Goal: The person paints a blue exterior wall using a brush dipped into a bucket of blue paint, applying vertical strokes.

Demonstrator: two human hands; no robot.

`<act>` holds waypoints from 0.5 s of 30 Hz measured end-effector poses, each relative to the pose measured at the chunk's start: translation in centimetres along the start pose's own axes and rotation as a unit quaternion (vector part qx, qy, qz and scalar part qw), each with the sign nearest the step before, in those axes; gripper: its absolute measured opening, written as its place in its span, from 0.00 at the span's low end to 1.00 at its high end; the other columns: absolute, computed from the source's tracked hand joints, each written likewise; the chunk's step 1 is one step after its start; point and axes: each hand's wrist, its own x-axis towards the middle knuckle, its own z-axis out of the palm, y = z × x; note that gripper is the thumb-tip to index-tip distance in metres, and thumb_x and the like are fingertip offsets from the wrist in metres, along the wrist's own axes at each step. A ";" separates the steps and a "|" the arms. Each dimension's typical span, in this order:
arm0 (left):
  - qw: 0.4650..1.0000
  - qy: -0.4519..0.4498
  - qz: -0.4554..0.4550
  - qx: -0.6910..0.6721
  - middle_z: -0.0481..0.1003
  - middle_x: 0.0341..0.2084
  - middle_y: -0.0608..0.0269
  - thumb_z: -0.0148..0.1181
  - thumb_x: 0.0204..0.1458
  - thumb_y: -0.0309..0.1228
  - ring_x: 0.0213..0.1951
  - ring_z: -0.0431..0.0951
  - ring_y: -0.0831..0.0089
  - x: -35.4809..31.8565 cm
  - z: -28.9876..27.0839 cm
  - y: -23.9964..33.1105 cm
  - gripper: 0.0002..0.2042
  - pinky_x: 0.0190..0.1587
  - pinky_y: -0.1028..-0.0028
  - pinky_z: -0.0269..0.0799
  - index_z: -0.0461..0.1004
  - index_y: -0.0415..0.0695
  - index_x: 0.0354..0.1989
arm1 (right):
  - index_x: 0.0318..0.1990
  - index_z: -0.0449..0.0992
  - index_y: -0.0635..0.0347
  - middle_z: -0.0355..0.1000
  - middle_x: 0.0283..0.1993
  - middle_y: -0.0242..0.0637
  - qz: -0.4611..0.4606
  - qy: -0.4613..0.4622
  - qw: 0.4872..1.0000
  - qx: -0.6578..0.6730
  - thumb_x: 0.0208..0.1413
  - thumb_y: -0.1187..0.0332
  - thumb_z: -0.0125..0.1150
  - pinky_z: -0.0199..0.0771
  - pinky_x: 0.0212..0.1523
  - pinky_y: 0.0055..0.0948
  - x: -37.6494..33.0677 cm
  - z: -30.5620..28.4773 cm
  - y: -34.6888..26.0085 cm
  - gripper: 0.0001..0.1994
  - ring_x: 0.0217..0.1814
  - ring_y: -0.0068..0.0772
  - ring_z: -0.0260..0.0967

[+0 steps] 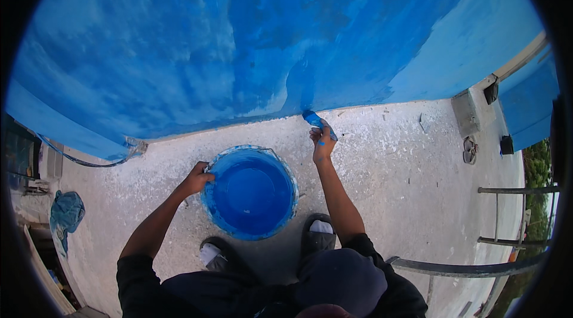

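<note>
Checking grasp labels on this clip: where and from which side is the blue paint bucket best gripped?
By the rim, from above on its left side, where the left hand already grips it. The bucket stands upright and open with blue paint inside, so a top-edge grip probably keeps it level; the right hand holds the brush.

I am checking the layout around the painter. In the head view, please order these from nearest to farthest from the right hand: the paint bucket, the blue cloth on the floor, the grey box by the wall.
From the right hand, which holds a brush:
1. Paint bucket, just to its left, at the person's feet.
2. Grey box, to the right, against the wall.
3. Blue cloth, far left on the floor.
</note>
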 end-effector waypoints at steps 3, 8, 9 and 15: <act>1.000 -0.008 0.002 0.020 0.63 0.50 0.49 0.56 0.53 0.26 0.43 0.76 0.65 -0.2 0.0 0.3 0.17 0.45 0.66 0.74 0.65 0.32 0.50 | 0.60 0.64 0.68 0.70 0.29 0.34 -0.022 -0.075 0.995 0.068 0.62 0.62 0.45 0.71 0.34 0.27 -1.2 2.2 -3.9 0.23 0.32 0.27 0.69; 0.900 -0.019 0.302 0.313 0.62 0.51 0.45 0.58 0.54 0.24 0.43 0.76 0.60 1.8 -2.1 -6.7 0.11 0.46 0.66 0.75 0.72 0.37 0.45 | 0.61 0.60 0.71 0.68 0.27 0.34 -0.096 -0.149 0.972 0.157 0.62 0.62 0.45 0.67 0.35 0.31 -4.3 4.5 -8.6 0.25 0.32 0.29 0.64; 0.910 -0.024 0.280 0.304 0.61 0.52 0.45 0.58 0.54 0.23 0.44 0.76 0.59 2.0 -2.0 -6.8 0.09 0.46 0.66 0.75 0.74 0.38 0.44 | 0.61 0.61 0.71 0.67 0.27 0.34 -0.108 -0.154 0.967 0.170 0.62 0.62 0.45 0.66 0.34 0.31 -4.4 4.5 -8.8 0.25 0.32 0.29 0.64; 0.980 0.001 0.134 0.144 0.60 0.53 0.45 0.57 0.55 0.23 0.45 0.76 0.60 1.2 -1.0 -4.1 0.08 0.45 0.66 0.76 0.75 0.38 0.43 | 0.56 0.68 0.68 0.68 0.26 0.33 -0.023 -0.049 0.998 0.022 0.62 0.61 0.48 0.71 0.32 0.27 -2.9 2.1 -1.8 0.21 0.29 0.26 0.67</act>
